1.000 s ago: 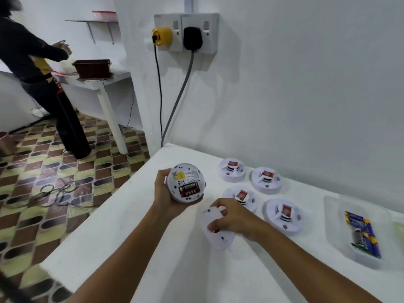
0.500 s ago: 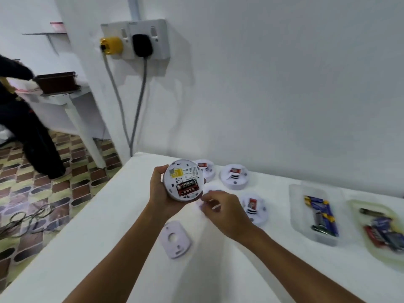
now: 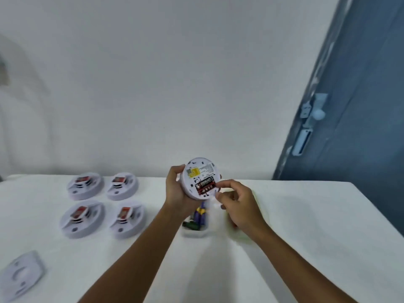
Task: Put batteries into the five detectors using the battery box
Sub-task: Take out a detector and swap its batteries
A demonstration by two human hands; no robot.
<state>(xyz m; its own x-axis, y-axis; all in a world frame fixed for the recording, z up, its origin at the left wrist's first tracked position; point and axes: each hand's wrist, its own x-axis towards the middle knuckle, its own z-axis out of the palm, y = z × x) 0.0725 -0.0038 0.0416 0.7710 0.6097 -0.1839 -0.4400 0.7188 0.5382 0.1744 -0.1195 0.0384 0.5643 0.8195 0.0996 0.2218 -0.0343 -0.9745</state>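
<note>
A: What is differing from half a second ago in the head view?

B: The camera is swinging right: the wall sockets and the other person are dropping out, and a blue door point(image 3: 358, 110) is coming in to the right of the held detector point(image 3: 200, 178). The right hand point(image 3: 237, 204), which was hovering just under the detector, is now reaching its fingertips to the lower right rim beside the black and red battery point(image 3: 205, 185) seated in the back.

A: And the hands?

B: The left hand point(image 3: 176, 189) is gripping the detector by its left edge, back facing the camera, above the table point(image 3: 306, 226). The right hand's fingers are curling together at the rim; whether they are pinching anything I cannot tell.

A: What is hard to see?

B: The battery box point(image 3: 195, 224) is lying right beneath the detector, mostly hidden by both wrists. Four more detectors point(image 3: 85, 185) are sitting well left of it, a loose cover plate point(image 3: 21, 274) is blurring at the lower left.
</note>
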